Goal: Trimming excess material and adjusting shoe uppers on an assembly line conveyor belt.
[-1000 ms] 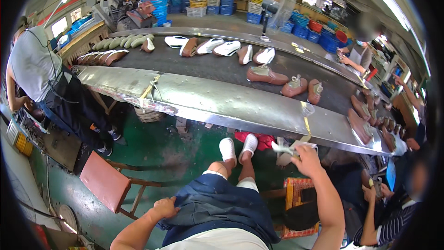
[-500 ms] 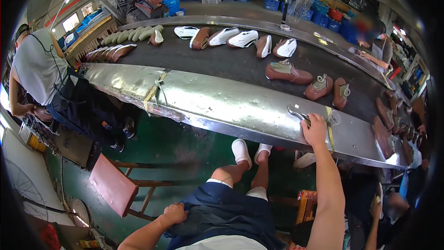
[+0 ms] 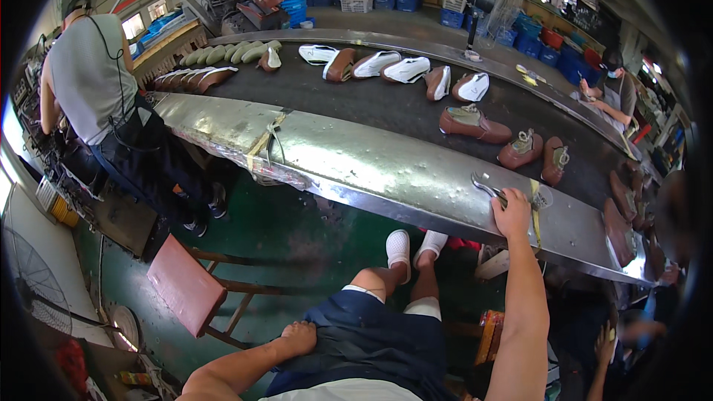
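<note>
Our right hand [image 3: 512, 214] holds metal pincers [image 3: 486, 185] at the metal table rim [image 3: 386, 154] — our left hand [image 3: 299, 337] rests on navy clothing [image 3: 375, 349], its grip unclear.

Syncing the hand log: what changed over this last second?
The right hand, holding the metal tool, has gone forward and up from in front of the bench onto its metal ledge. The view has shifted too. Nothing visibly let go. Unchanged: left hand on the dark shorts, shoes laid out the same on the belt.
</note>
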`<state>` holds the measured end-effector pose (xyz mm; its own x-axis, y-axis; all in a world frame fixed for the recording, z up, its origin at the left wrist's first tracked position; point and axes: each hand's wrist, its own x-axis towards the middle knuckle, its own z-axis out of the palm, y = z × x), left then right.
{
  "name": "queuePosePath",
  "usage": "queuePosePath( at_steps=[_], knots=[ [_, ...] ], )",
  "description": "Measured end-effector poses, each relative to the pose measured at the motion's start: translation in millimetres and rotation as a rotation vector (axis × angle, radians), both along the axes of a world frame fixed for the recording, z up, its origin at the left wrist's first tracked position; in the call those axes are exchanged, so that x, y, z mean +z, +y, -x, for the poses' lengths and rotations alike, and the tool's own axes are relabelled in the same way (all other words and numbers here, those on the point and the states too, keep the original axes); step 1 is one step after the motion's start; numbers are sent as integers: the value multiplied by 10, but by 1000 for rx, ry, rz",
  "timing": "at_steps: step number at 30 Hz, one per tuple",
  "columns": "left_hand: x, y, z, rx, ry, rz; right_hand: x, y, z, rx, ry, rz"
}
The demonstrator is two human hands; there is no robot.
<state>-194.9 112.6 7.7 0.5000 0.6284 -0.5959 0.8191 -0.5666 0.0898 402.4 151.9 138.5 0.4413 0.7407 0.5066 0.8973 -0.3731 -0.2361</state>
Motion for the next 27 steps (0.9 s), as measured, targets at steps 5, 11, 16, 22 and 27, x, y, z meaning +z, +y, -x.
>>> queuePosePath(
  at_steps=[5, 11, 16, 22, 27],
  knots=[
    [-89, -21, 30, 7, 1, 4, -6, -26, 17, -24, 27, 7],
    [-55, 56, -119, -17, 12, 66, 5, -58, -75, 17, -17, -69],
    [-148, 94, -10, -43, 75, 61, -21, 92, 18, 7, -22, -92],
    [-97, 53, -16, -10, 84, 27, 73, -66, 15, -47, 31, 15],
    [9, 25, -13, 4, 131, 59, 41, -57, 17, -51, 25, 10]
  ],
)
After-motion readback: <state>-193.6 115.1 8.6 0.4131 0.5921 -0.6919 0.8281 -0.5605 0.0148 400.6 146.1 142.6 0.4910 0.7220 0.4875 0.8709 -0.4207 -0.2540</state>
